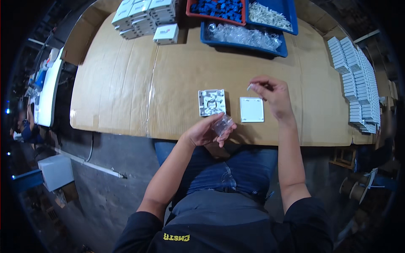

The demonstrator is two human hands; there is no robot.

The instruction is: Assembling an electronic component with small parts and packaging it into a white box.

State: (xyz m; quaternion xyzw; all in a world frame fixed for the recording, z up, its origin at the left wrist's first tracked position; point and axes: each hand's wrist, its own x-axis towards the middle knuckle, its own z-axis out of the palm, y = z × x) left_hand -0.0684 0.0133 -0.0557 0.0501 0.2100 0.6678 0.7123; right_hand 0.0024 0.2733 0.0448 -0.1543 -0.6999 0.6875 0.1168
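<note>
My left hand (206, 131) is palm up near the table's front edge, its fingers curled around a small clear plastic bag (222, 125). Just beyond its fingertips lies an open white square box base (206, 111) with a round part inside. To the right of that, a flat white square cover (252, 110) rests on the cardboard. My right hand (273, 93) hovers above the cover's upper right corner, thumb and fingers pinching a small whitish piece (249, 87) whose exact kind is too small to make out.
Cardboard covers the table (114, 92). At the back stand a red tray (215, 19) of blue parts, a blue tray (294, 19) of small white parts and another blue tray (244, 49) of clear bags. White boxes (143, 19) are stacked back left; white units (358, 84) are piled right.
</note>
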